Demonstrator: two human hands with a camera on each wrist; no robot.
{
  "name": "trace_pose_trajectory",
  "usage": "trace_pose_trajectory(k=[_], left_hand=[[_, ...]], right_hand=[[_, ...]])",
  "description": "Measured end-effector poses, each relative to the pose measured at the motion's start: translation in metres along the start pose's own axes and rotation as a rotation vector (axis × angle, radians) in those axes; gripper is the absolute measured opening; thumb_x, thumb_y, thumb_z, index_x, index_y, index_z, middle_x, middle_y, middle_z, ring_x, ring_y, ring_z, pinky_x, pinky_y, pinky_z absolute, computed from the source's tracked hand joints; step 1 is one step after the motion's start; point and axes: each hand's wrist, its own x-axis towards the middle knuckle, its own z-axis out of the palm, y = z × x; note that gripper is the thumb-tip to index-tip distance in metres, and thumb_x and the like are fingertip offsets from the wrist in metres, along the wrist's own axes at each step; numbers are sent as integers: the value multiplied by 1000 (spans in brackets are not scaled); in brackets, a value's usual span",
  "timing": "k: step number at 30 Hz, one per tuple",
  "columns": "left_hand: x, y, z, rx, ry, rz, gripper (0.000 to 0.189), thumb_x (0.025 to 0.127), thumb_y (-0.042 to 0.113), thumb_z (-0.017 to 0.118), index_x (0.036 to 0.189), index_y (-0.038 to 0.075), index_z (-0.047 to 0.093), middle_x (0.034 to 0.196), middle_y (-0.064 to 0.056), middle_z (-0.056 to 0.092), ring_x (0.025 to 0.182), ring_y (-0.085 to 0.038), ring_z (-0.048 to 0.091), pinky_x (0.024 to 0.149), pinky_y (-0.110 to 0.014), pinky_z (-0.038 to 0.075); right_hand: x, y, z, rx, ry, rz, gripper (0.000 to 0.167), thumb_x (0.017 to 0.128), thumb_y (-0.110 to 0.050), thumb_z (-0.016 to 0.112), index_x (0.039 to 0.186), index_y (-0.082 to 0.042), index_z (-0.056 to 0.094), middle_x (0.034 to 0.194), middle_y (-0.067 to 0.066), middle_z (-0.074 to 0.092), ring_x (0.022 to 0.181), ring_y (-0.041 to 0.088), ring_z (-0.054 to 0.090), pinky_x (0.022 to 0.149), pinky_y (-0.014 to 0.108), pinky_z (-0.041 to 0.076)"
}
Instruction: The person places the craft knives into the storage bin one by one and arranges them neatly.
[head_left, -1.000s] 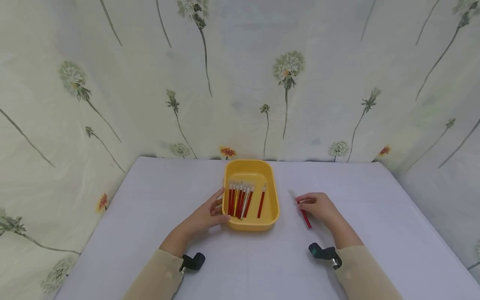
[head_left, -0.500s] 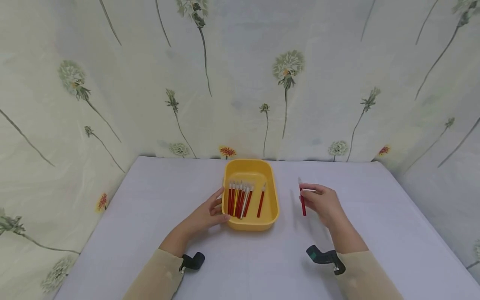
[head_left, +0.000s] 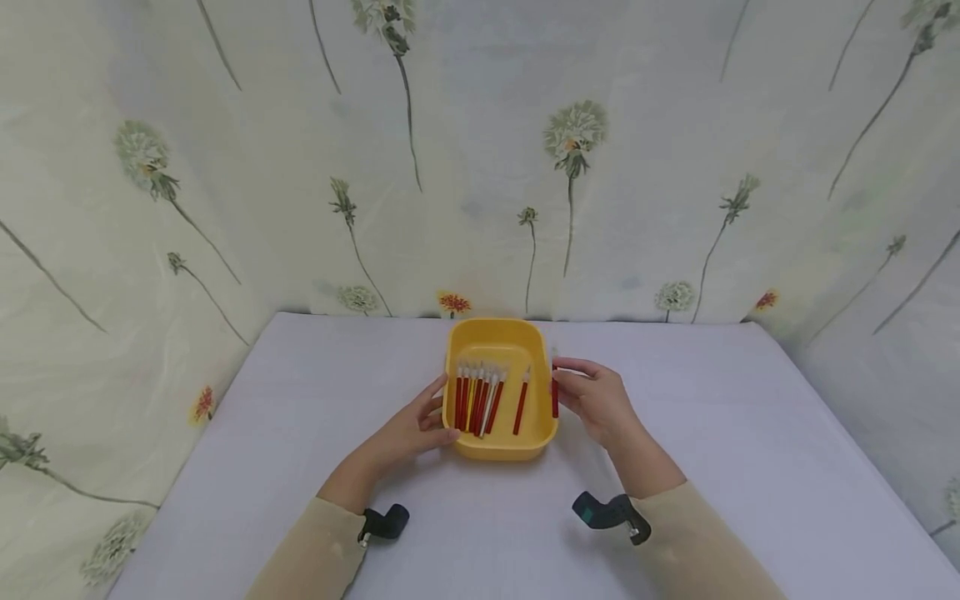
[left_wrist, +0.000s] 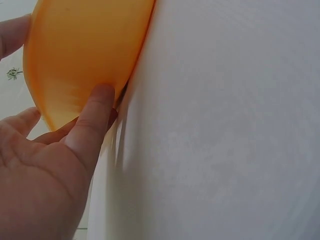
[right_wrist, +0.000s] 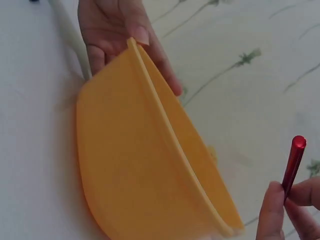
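A yellow plastic tray (head_left: 501, 450) stands on the white table, with several slim sticks (head_left: 480, 404) lying inside, mostly red with pale tips, bunched at the left. One red stick (head_left: 521, 407) lies apart from them on the tray's floor. My left hand (head_left: 408, 425) holds the tray's near left corner, its fingers against the outer wall (left_wrist: 85, 55) in the left wrist view. Beside the tray's right rim, my right hand (head_left: 600, 402) pinches another red stick (right_wrist: 294, 162) between thumb and fingers; it points roughly upright in the head view.
The white tabletop (head_left: 720, 433) extends on both sides of the tray. Behind it hangs a pale cloth (head_left: 645, 167) printed with dandelions. Each wrist wears a dark camera mount (head_left: 611, 511).
My right hand has raised the red stick off the table, turned it more upright and carried it left to the tray's right edge. My left hand and the tray have stayed put.
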Motion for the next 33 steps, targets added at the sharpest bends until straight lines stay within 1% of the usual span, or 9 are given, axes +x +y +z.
trace_pose_trajectory(k=[2, 5, 9, 15, 18, 22, 25, 29, 33], left_hand=[[-1, 1, 0, -5, -5, 3, 97, 86, 33, 81, 160, 38, 19, 158, -10, 37, 141, -31, 42, 112, -53, 37], [-1, 2, 0, -6, -9, 8, 97, 86, 32, 81, 160, 37, 18, 158, -11, 37, 141, -31, 43, 112, -52, 38], [-1, 2, -1, -10, -16, 12, 97, 86, 32, 80, 160, 37, 18, 158, -11, 37, 141, -31, 42, 112, -52, 37], [-1, 1, -1, -13, -17, 9, 97, 86, 31, 80, 160, 37, 18, 158, -11, 37, 141, -31, 43, 112, -51, 37], [-1, 1, -1, -2, -20, 6, 97, 86, 32, 80, 160, 37, 18, 158, -12, 37, 140, -31, 44, 112, -51, 37], [-1, 0, -1, 0, -27, 12, 97, 87, 31, 79, 161, 35, 16, 158, -13, 36, 141, -32, 43, 112, -51, 38], [-1, -1, -2, -17, -34, 26, 97, 88, 28, 79, 161, 34, 16, 158, -14, 36, 141, -32, 42, 112, -50, 37], [-1, -2, -2, -37, -42, 43, 95, 89, 26, 78, 161, 32, 16, 158, -14, 36, 141, -32, 42, 113, -49, 37], [0, -2, -1, -39, -45, 49, 95, 89, 26, 78, 161, 32, 16, 158, -15, 36, 141, -33, 42, 112, -50, 37]], right_hand=[[-1, 0, 11, 22, -10, 9, 41, 99, -11, 63, 138, 0, 56, 133, 21, 57, 101, 19, 66, 87, 24, 56], [-2, 1, 25, 74, -12, 19, 40, 99, -9, 64, 137, 0, 57, 126, 16, 62, 101, 20, 66, 86, 24, 57], [-3, 4, 45, 165, 9, 36, 37, 98, -7, 64, 134, 1, 59, 118, 12, 64, 100, 21, 67, 82, 23, 57], [-7, 9, 70, 239, 23, 74, 36, 100, -4, 60, 135, 3, 57, 111, 8, 63, 94, 16, 62, 75, 20, 52], [-10, 14, 78, 256, 37, 100, 33, 100, -3, 58, 133, 4, 57, 111, 10, 62, 93, 16, 59, 77, 22, 50], [-10, 20, 84, 296, 77, 118, 28, 100, 0, 56, 128, 5, 58, 117, 15, 59, 93, 17, 57, 81, 24, 50], [-9, 24, 87, 313, 97, 118, 29, 99, 2, 56, 127, 7, 57, 118, 18, 58, 92, 18, 57, 78, 24, 51], [-5, 28, 91, 297, 101, 104, 34, 98, 6, 55, 132, 10, 53, 120, 19, 56, 88, 17, 54, 77, 25, 48], [0, 30, 91, 262, 116, 85, 37, 97, 7, 53, 134, 11, 52, 126, 21, 53, 91, 18, 53, 84, 29, 48]])
